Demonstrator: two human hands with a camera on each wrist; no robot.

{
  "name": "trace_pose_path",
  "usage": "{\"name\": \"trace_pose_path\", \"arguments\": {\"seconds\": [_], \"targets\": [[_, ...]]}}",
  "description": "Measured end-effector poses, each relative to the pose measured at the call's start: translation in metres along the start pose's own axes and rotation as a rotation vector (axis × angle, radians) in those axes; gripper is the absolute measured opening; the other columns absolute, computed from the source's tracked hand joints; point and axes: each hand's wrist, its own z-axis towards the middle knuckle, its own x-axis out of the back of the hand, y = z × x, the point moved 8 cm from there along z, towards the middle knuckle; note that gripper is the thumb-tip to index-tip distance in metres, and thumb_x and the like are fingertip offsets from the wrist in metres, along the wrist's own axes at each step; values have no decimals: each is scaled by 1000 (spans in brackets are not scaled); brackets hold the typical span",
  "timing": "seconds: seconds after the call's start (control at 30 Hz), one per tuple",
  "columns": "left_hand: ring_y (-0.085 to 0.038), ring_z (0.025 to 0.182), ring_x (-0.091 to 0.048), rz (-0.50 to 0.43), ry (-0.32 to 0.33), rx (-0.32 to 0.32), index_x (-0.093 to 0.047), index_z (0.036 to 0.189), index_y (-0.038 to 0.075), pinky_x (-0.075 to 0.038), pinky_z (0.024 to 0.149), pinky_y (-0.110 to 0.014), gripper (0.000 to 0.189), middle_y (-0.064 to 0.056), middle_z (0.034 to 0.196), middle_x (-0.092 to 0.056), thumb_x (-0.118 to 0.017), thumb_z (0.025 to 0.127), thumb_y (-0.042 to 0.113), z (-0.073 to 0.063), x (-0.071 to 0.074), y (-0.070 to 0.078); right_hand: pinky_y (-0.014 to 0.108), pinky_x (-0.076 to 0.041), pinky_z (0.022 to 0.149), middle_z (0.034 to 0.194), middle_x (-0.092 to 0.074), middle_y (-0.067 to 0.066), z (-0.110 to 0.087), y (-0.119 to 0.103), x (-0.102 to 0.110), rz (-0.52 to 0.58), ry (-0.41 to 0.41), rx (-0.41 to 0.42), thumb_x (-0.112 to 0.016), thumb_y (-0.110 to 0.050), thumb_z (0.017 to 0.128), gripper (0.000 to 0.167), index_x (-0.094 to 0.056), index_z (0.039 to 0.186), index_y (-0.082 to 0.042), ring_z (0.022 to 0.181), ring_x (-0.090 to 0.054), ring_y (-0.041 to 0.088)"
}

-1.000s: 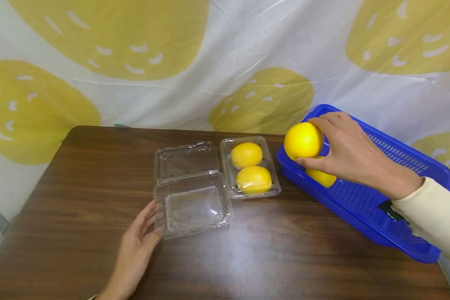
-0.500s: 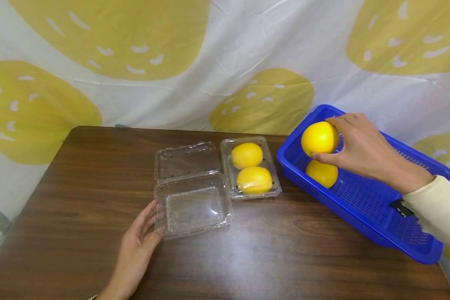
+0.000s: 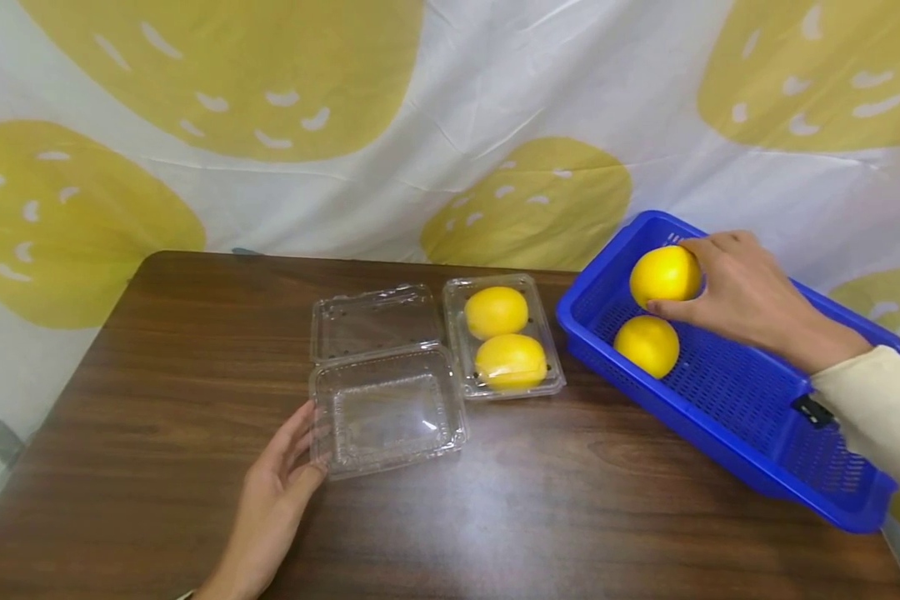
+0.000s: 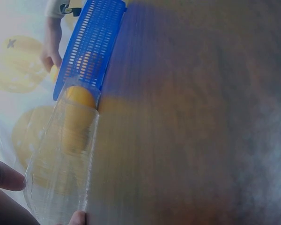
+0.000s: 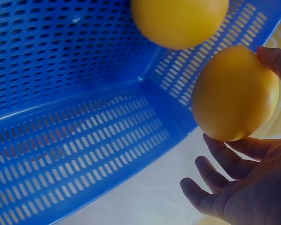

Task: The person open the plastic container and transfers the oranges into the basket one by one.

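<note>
In the head view, my right hand (image 3: 753, 300) pinches a smooth, round yellow fruit (image 3: 666, 273) between thumb and fingers, inside the far left end of a blue perforated basket (image 3: 727, 392). The right wrist view shows the thumb on one side of the held fruit (image 5: 236, 93) and fingers on the other. A second yellow fruit (image 3: 647, 346) lies in the basket just nearer to me. My left hand (image 3: 273, 483) holds the left end of an unfolded clear plastic clamshell box (image 3: 390, 412), fingers and thumb at its rim; nothing lies inside it.
A closed clear plastic box (image 3: 543, 385) with two yellow fruits stands right of the opened one, between it and the basket. All rest on a brown wooden table (image 3: 157, 375). Behind hangs a white cloth (image 3: 307, 200) with a yellow fruit print.
My right hand has moved the yellow fruit rightward, from over the basket's left rim to within the basket. The second fruit there is now fully uncovered. My left hand stays put.
</note>
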Motion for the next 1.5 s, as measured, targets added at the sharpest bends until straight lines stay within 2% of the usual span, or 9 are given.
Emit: {"name": "trace_pose_path", "arguments": {"seconds": [0.4, 0.83, 0.93, 1.07, 1.13, 1.5], "targets": [[-36, 153, -43, 10, 0, -3, -32, 171, 1, -47, 108, -8, 76, -20, 172, -41, -56, 100, -10, -3, -1, 0, 74, -41, 93, 113, -68, 40, -2, 24, -11, -35, -33, -26, -91, -43, 82, 78, -67, 127, 16, 120, -47, 63], [-37, 154, -43, 1, 3, 6, -32, 171, 1, -47, 109, -8, 77, -21, 173, -39, -55, 99, -11, -2, -3, 1, 78, -45, 84, 122, -63, 46, -6, 41, -22, -76, -75, -76, -91, -46, 83, 82, -65, 129, 17, 122, -45, 67], [-36, 153, -43, 0, 0, 1, -32, 171, 1, -47, 109, -8, 76, -21, 173, -39, -55, 99, -11, -2, -3, 2, 82, -44, 88, 128, -60, 48, -6, 43, -23, -78, -92, -87, -90, -46, 85, 86, -62, 135, 17, 125, -43, 69], [-36, 153, -43, -1, 0, -3, -33, 170, 1, -48, 109, -9, 76, -20, 173, -40, -55, 99, -11, -2, -4, 3, 85, -38, 101, 140, -52, 51, -5, 42, -21, -65, -114, -95, -86, -47, 91, 90, -56, 144, 19, 132, -38, 71], [-36, 153, -43, 0, -2, -5, -33, 170, 1, -48, 109, -9, 76, -21, 173, -39, -55, 99, -11, -2, -4, 3, 86, -36, 103, 142, -50, 51, -4, 39, -18, -60, -111, -93, -84, -47, 93, 90, -54, 147, 19, 133, -37, 71], [-38, 154, -41, 6, -12, -7, -31, 171, 1, -46, 109, -7, 76, -21, 174, -37, -55, 100, -10, -1, -2, 2, 73, -33, 115, 139, -59, 46, -1, 5, -13, -15, -23, 25, -86, -37, 90, 80, -60, 141, 18, 132, -47, 65]]}}
